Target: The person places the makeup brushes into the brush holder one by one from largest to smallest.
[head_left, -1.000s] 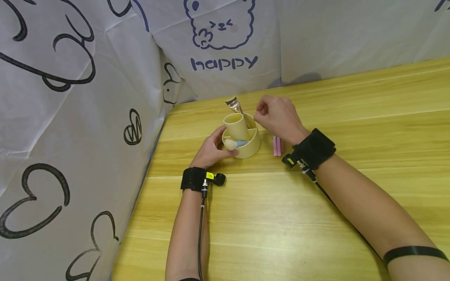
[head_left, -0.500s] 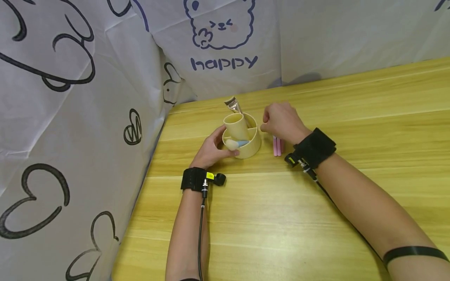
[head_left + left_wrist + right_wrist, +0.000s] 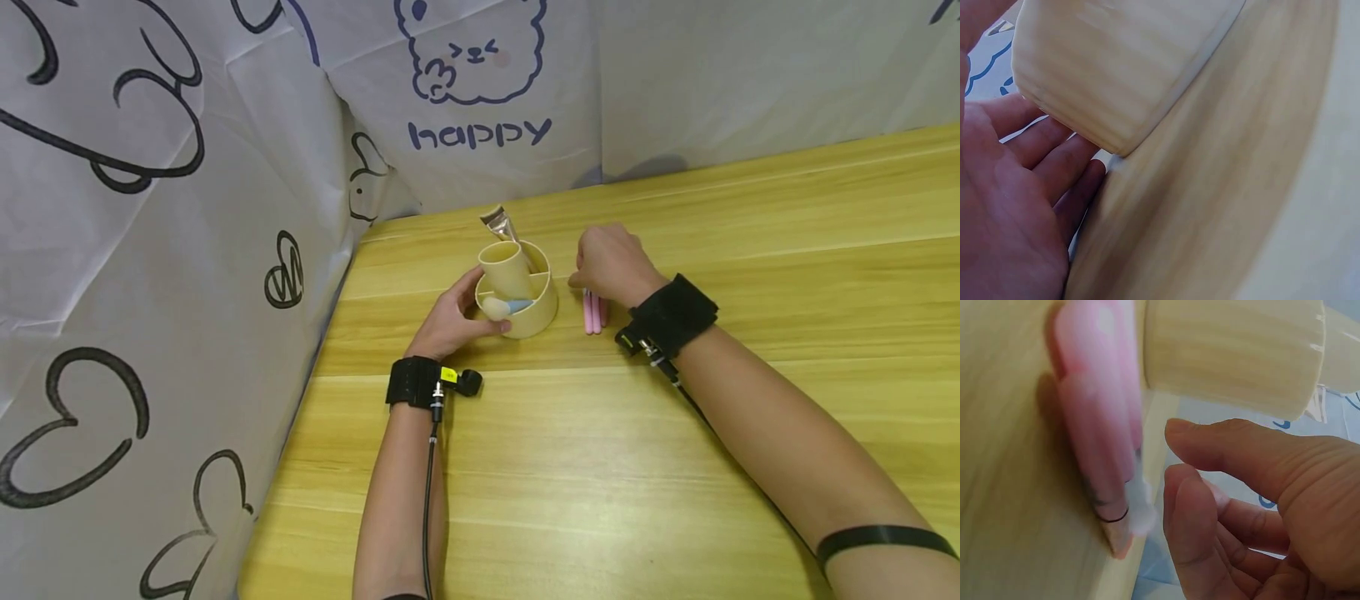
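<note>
Holder point(image 3: 537, 315) pale yellow; round; divided inside.

Black, seemingly fabric cuffs point(image 3: 673, 314) carry small yellow-tagged cameras point(image 3: 469, 383) with black cables point(image 3: 427, 492).

Pale-yellow holder point(image 3: 537, 318) upright, gripped by left hand point(image 3: 448, 321); flat-headed brush point(image 3: 498, 222), white-and-blue brush point(image 3: 497, 308) tilted inside. Pink sticks point(image 3: 589, 317) lying side by side near right hand point(image 3: 613, 263).
</note>
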`<act>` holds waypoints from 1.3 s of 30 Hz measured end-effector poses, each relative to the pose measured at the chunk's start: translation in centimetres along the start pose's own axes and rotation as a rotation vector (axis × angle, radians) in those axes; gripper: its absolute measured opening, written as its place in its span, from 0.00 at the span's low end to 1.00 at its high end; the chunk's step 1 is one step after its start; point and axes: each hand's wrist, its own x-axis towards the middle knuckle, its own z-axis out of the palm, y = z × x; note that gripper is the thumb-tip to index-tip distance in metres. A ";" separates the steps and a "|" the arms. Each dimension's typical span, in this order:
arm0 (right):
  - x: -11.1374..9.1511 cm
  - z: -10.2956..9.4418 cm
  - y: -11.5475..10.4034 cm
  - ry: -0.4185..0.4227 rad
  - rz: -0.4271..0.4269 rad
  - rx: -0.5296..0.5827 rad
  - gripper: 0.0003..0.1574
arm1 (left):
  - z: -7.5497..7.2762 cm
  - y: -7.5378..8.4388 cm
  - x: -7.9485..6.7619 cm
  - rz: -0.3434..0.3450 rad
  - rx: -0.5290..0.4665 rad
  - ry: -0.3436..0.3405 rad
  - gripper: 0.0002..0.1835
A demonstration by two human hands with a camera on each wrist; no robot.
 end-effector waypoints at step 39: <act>-0.2 0.8 -0.3 -0.082 -0.016 -0.042 0.13 | 0.1 0.1 0.0 -0.015 0.022 0.011 0.48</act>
